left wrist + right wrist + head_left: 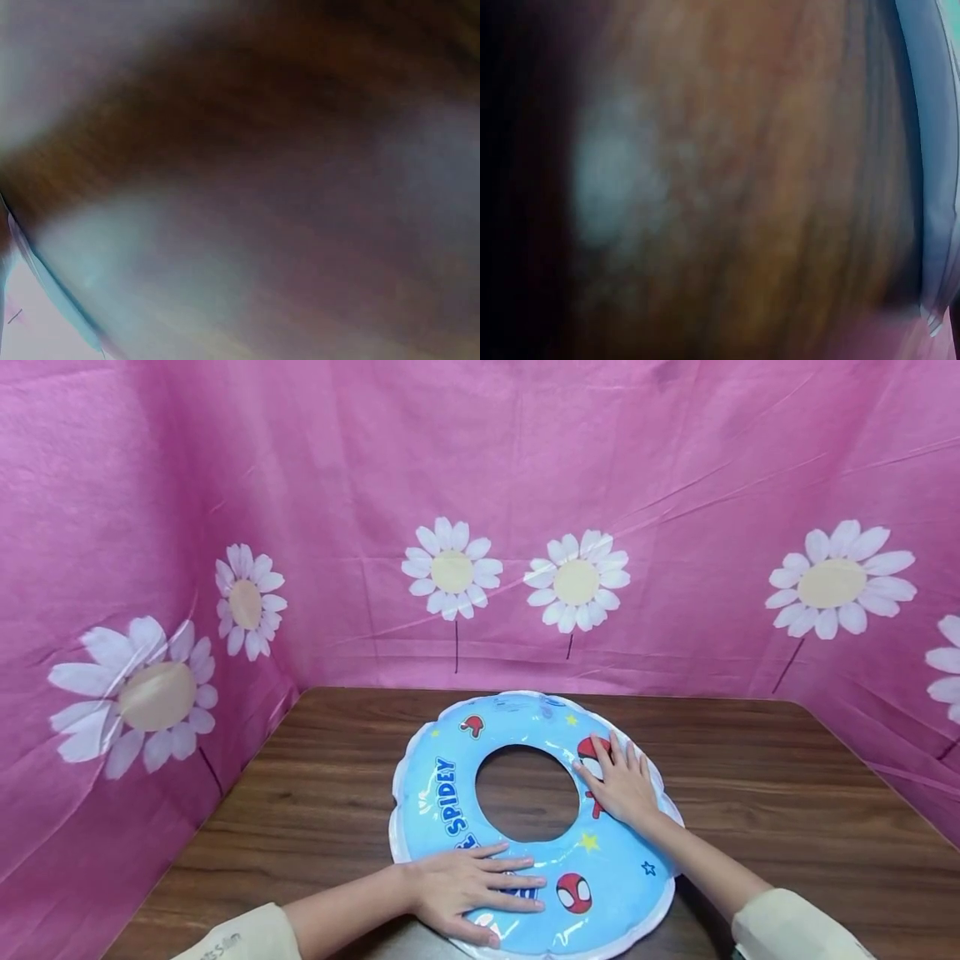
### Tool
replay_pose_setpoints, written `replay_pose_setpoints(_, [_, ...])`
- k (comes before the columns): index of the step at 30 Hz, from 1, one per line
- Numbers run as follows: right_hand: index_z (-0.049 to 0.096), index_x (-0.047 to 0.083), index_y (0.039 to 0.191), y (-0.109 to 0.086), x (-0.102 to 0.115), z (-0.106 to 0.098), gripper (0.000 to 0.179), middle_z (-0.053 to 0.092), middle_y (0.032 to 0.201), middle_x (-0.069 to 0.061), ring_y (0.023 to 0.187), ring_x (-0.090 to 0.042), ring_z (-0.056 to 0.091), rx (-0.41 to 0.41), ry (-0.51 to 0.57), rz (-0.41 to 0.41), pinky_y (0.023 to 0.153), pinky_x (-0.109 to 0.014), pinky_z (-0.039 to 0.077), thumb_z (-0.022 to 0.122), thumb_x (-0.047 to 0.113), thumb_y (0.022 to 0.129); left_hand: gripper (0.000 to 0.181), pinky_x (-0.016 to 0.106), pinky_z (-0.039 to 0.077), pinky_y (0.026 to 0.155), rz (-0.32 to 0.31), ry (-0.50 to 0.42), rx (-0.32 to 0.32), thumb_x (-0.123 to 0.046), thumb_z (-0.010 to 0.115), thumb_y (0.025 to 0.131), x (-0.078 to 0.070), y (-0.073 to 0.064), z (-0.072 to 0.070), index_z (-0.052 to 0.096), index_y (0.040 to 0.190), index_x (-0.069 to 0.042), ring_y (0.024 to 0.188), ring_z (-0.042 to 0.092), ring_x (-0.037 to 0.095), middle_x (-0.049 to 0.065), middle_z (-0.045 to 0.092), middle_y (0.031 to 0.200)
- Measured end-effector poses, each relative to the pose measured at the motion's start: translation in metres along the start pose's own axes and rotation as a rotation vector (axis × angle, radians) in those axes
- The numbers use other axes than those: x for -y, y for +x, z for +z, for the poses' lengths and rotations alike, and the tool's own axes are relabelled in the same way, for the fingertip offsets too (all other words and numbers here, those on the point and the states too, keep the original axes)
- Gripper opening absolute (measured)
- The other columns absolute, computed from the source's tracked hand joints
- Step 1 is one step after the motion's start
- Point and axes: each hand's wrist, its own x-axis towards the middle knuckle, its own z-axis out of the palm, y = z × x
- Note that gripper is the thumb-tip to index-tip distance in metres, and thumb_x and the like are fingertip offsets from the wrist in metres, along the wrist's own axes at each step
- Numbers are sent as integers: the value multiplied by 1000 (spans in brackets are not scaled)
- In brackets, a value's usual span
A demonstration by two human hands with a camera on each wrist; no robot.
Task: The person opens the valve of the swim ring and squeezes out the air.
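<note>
A light blue inflatable swim ring (424,793) lies on the wooden table, puffed up, with "SPIDEY" lettering, stars and red masked heads printed on it. My left hand (468,893) rests flat on its near-left part, fingers straight and spread over some of the lettering. On the right side of the ring lies my right hand (621,785), fingers spread across a red printed figure. Both wrist views are mostly blurred; a strip of the ring's edge shows at the lower left of the left wrist view and along the right of the right wrist view.
The brown wood-grain table (300,793) extends around the ring on both sides. Pink cloth (345,460) printed with white daisies hangs behind the table and along its left and right sides.
</note>
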Motion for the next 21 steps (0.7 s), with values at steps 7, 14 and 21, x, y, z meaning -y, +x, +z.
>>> replay_pose_setpoints(7, [28,9,145,1,1,1,79,15,147,-25,130,-50,6,33,-24,7,103,-59,-1,42,60,88,62,36,4,109,-4,18,-72,-44,35,96,-2,-3,-2,8,149,-25,138,0,15,-7,-1,152])
replay_pose_setpoints(14, [28,9,145,2,5,2,78,16,146,-26,130,-50,6,41,-14,5,103,-60,-1,44,59,87,66,35,12,109,-66,98,-238,-52,31,95,-6,-15,-12,18,148,-16,138,9,20,2,11,152])
replay_pose_setpoints(21, [27,8,145,-2,0,-3,79,16,146,-27,130,-51,6,25,-18,-1,103,-59,-1,45,59,87,63,48,21,105,-534,218,-493,-50,33,95,13,-23,-31,31,144,-12,134,21,30,8,21,150])
